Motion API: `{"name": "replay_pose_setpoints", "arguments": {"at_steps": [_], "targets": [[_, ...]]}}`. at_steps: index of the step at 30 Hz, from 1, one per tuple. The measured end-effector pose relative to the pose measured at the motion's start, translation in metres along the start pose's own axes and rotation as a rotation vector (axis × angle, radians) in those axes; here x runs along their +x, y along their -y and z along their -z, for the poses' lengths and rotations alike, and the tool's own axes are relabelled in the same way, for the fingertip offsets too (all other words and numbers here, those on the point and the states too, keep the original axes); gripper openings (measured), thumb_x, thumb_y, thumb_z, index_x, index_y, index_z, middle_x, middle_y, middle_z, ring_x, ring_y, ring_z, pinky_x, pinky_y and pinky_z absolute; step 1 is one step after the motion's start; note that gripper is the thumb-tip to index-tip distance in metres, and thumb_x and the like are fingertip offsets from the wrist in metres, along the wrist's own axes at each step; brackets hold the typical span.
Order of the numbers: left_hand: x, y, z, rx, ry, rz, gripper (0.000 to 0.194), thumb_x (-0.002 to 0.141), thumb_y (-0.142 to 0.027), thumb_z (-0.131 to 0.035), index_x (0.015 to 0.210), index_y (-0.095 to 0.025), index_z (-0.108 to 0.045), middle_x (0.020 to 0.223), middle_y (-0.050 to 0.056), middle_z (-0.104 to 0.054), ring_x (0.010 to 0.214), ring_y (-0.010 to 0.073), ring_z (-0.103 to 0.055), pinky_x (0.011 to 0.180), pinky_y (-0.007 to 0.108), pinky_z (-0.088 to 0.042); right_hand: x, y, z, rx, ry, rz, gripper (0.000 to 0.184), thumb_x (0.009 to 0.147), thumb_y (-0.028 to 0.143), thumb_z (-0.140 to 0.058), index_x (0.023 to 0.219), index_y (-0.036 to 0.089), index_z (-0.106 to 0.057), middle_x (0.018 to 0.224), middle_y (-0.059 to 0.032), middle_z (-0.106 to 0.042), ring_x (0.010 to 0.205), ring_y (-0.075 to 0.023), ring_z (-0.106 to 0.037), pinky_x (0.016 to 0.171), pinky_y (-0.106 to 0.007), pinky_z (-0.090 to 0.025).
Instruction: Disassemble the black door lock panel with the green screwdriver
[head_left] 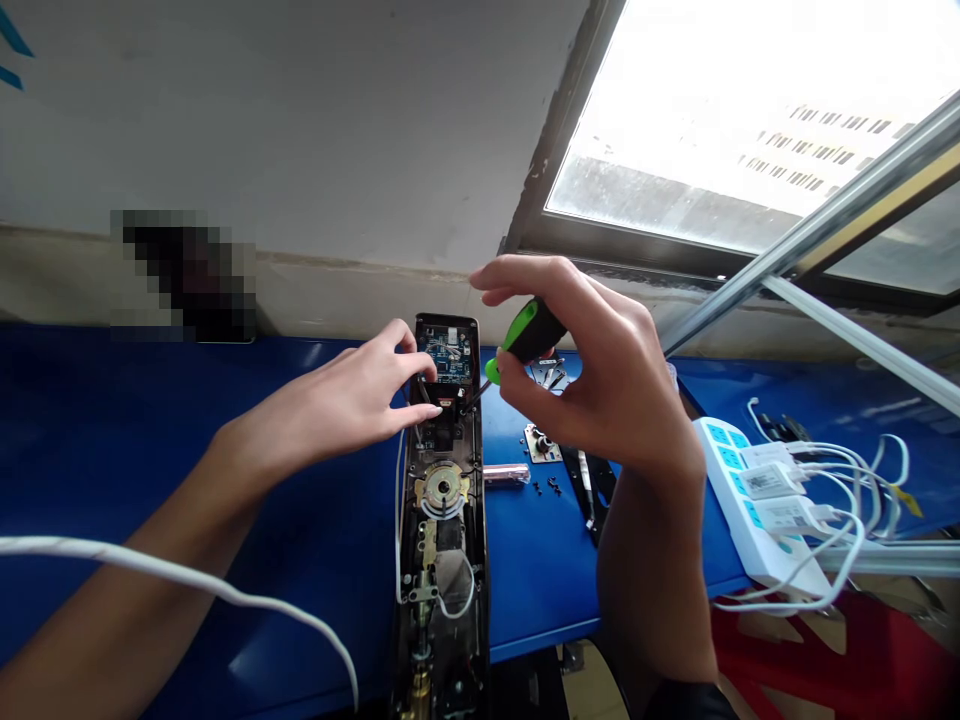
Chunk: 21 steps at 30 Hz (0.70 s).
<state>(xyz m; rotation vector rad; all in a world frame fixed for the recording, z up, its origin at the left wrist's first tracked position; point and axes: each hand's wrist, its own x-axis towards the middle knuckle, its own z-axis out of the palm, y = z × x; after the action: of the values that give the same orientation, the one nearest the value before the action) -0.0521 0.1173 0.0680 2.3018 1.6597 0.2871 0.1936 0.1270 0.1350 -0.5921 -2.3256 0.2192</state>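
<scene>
A long black electronic door lock [480, 540] lies with its inside exposed, circuit board [450, 350] at the far end and a round metal part [444, 490] near the middle. My left hand [360, 385] reaches in from the left, thumb and forefinger pinching a small black part [444, 405] below the board. In my right hand [600, 360] is a screwdriver with a green and black handle [529, 335]. Its shaft slants down to the left, and the tip meets the lock beside that black part. The exact contact point is too small to make out.
On the blue table [540, 590], right of the lock, lie a small board [542, 443], loose black screws [553, 486], a shiny cylinder [507, 475] and a white pen-like tool [585, 472]. A power strip [750, 510] with cables stands farther right. A white cable [247, 600] crosses the left foreground.
</scene>
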Motion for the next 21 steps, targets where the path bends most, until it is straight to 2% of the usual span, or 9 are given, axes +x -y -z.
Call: {"name": "replay_pose_setpoints", "arguments": {"at_steps": [6,13,17,21], "targets": [[0.0003,0.0042,-0.0017,0.011,-0.019,-0.016,0.038,0.09,-0.063,-0.064,0.102,-0.027,-0.067,0.117,0.004,-0.05,0.078,0.0184,-0.062,0.075,0.038,-0.051,-0.0008,-0.0006,0.0014,-0.01,0.0,-0.01,0.053,0.085,0.007,-0.061,0.132,0.033,-0.06,0.118,-0.0015,-0.071,0.097,-0.0214,-0.072,0.083,-0.039,-0.064],[0.0004,0.0033,0.0007,-0.047,-0.034,-0.076,0.037,0.086,-0.058,-0.072,0.097,-0.025,-0.06,0.109,0.002,-0.05,0.078,0.0166,-0.06,0.072,0.035,-0.05,-0.0008,-0.0039,-0.0005,-0.068,-0.04,-0.001,0.029,0.096,0.022,-0.065,0.125,0.029,-0.063,0.109,-0.0013,-0.074,0.083,-0.0179,-0.07,0.08,-0.038,-0.064],[0.0016,0.0024,0.0024,-0.088,-0.068,-0.118,0.032,0.086,-0.05,-0.074,0.095,-0.024,-0.059,0.099,0.001,-0.053,0.077,0.0155,-0.058,0.068,0.032,-0.048,-0.0007,-0.0065,-0.0012,-0.079,-0.048,-0.016,0.038,0.094,0.015,-0.062,0.128,0.032,-0.061,0.112,-0.0007,-0.073,0.08,-0.0174,-0.068,0.073,-0.037,-0.061],[0.0034,0.0024,0.0023,-0.085,-0.092,-0.139,0.021,0.089,-0.04,-0.071,0.097,-0.024,-0.061,0.094,0.0,-0.056,0.076,0.0156,-0.057,0.068,0.031,-0.047,-0.0011,-0.0063,-0.0001,-0.079,-0.038,-0.051,0.042,0.093,0.013,-0.06,0.128,0.034,-0.061,0.109,-0.0005,-0.072,0.079,-0.0184,-0.069,0.075,-0.04,-0.062]]}}
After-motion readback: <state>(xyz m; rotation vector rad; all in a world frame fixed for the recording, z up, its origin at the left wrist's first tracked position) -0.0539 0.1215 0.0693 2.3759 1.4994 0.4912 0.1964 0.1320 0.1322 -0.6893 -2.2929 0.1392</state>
